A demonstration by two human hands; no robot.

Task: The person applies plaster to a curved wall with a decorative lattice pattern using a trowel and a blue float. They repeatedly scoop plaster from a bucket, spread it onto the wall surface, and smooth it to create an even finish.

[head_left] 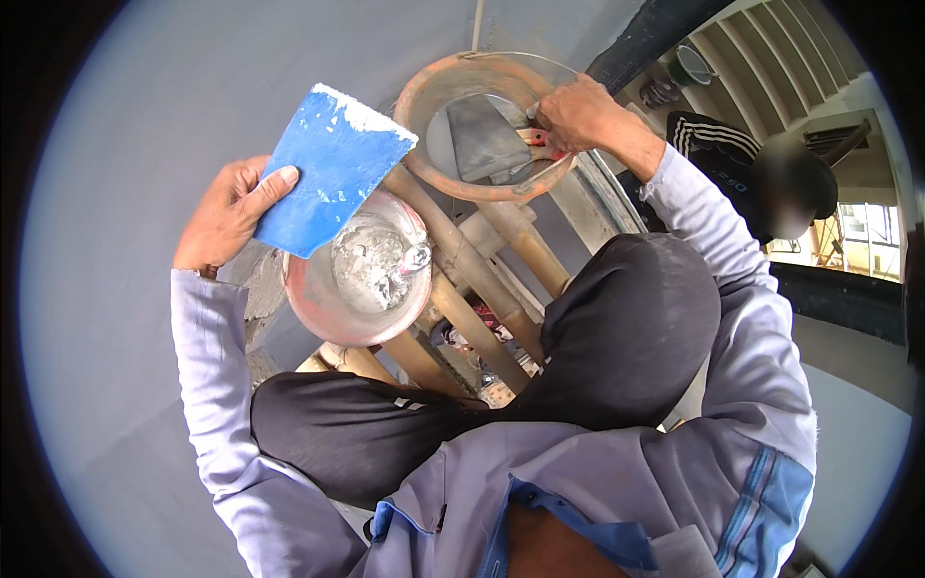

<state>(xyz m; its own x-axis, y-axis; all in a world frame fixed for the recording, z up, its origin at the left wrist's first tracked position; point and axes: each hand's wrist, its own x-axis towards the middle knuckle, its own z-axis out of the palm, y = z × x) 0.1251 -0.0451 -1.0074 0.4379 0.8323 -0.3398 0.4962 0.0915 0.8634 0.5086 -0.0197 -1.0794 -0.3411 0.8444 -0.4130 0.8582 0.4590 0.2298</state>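
Two hands are at work above a bamboo scaffold, with a smooth grey wall (pixel 145 116) filling the view from 7 to 12 o'clock; the person sits with dark-trousered knees drawn up at 6 o'clock; bamboo poles (pixel 462 289) run diagonally through the centre. Two orange basins rest on the poles: the upper basin (pixel 424 91) sits at 12 o'clock, the lower basin (pixel 323 318) just left of centre, holding wet grey plaster (pixel 371 260) with a small metal tool lying in it. The blue plastic float (pixel 332 178), a flat board edged with white plaster along its top, stands tilted at 11 o'clock, overlapping the lower basin's rim. The left hand (pixel 226 217) is closed on the float's left edge, thumb across its face. A dark grey trowel (pixel 487 140) lies blade-down inside the upper basin. The right hand (pixel 578 116) at 1 o'clock is clenched around the trowel's red handle at the basin's right rim. Another person in a dark striped jacket stands below at 2 o'clock, near a stairway; a small bucket (pixel 689 65) sits beyond.
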